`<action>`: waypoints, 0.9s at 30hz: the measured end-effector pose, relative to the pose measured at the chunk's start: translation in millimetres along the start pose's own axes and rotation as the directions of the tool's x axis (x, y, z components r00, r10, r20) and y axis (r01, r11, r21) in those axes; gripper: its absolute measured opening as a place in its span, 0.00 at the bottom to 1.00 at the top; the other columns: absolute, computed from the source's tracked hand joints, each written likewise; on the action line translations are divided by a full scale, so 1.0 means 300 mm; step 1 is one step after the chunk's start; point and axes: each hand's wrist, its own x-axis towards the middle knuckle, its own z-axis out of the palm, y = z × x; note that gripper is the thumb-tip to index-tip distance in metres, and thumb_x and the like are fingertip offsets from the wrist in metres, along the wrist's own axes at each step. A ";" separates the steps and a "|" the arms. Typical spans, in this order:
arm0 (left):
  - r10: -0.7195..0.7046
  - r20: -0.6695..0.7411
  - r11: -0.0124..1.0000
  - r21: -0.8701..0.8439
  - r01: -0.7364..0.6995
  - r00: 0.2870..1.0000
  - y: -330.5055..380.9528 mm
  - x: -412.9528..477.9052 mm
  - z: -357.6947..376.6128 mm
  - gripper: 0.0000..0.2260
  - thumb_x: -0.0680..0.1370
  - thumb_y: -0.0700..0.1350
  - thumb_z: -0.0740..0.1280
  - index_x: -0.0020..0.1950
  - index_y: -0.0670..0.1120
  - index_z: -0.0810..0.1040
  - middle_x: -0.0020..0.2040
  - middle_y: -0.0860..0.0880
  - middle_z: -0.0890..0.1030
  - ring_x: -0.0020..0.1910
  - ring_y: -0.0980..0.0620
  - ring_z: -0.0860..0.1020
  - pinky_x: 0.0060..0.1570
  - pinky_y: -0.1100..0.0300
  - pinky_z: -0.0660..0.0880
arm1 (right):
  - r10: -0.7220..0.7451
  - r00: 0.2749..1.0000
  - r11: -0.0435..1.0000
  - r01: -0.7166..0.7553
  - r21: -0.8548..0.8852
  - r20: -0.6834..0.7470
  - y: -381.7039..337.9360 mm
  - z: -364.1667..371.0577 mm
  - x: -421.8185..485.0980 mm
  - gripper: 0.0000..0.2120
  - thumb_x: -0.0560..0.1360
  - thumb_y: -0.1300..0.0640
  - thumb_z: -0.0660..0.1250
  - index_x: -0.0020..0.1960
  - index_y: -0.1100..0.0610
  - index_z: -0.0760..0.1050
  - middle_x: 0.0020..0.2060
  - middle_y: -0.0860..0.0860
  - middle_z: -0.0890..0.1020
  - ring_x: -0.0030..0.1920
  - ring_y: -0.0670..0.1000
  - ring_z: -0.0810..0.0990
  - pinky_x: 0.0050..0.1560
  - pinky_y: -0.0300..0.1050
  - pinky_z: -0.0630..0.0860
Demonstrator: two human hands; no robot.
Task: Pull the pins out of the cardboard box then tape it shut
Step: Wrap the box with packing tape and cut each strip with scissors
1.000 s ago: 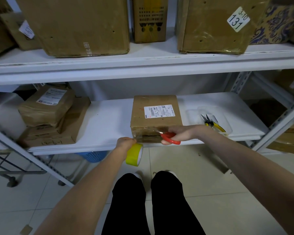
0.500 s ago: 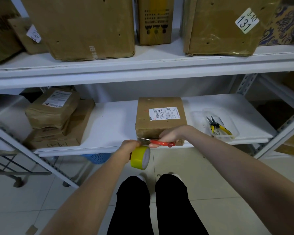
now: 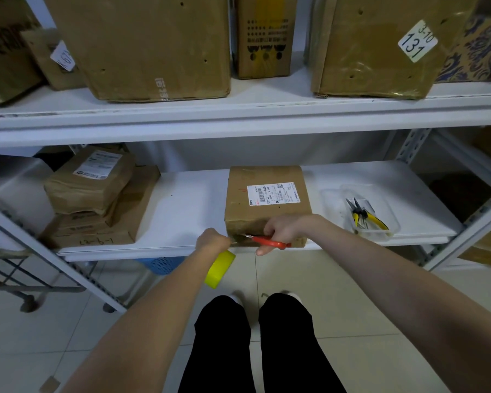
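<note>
— What lies on the lower shelf point(image 3: 187, 205), toward its left end?
— A stack of brown parcels point(image 3: 97, 199). The top one is tilted and has a white label.
— And beneath that shelf?
— A blue perforated basket point(image 3: 160, 265) just under its front edge, on a pale tiled floor point(image 3: 26, 350).
— Above it?
— An upper shelf point(image 3: 238, 120) bearing a large plain carton point(image 3: 142, 46) over the left part, a narrow printed carton point(image 3: 264, 35) over the middle, and a carton labelled 131 point(image 3: 374, 52) over the right.
</note>
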 end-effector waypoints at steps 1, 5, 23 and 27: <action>0.000 -0.019 0.999 0.034 0.001 1.000 -0.001 -0.002 -0.004 0.17 0.77 0.43 0.66 0.63 0.38 0.70 0.63 0.41 0.74 0.62 0.43 0.73 0.53 0.58 0.71 | 0.007 1.000 1.000 -0.007 0.018 0.028 -0.006 0.001 -0.009 0.23 0.72 0.35 0.65 0.43 0.56 0.75 0.37 0.50 0.78 0.40 0.49 0.76 0.41 0.40 0.71; 0.008 -0.043 0.994 0.106 -0.004 0.999 -0.015 -0.009 -0.016 0.15 0.78 0.43 0.63 0.63 0.38 0.71 0.63 0.40 0.75 0.62 0.43 0.74 0.53 0.57 0.71 | 0.083 0.985 0.992 -0.096 0.085 0.153 -0.036 0.005 -0.031 0.31 0.74 0.30 0.55 0.61 0.55 0.71 0.43 0.50 0.74 0.47 0.52 0.74 0.54 0.46 0.72; 0.191 -0.024 0.977 0.104 -0.188 0.981 0.060 -0.088 -0.059 0.07 0.78 0.45 0.63 0.44 0.42 0.73 0.53 0.41 0.78 0.51 0.44 0.75 0.44 0.59 0.67 | 0.341 0.935 0.920 -0.311 -0.237 0.099 0.019 0.066 -0.130 0.23 0.69 0.32 0.64 0.47 0.52 0.74 0.47 0.49 0.76 0.45 0.51 0.76 0.50 0.43 0.73; 0.187 -0.016 0.981 0.051 -0.186 0.982 0.069 -0.100 -0.045 0.12 0.77 0.47 0.65 0.54 0.39 0.77 0.55 0.40 0.78 0.51 0.44 0.75 0.44 0.58 0.68 | 0.292 0.956 0.955 -0.290 -0.062 0.021 0.109 0.027 -0.196 0.18 0.72 0.37 0.64 0.38 0.51 0.70 0.37 0.49 0.73 0.35 0.49 0.70 0.38 0.40 0.68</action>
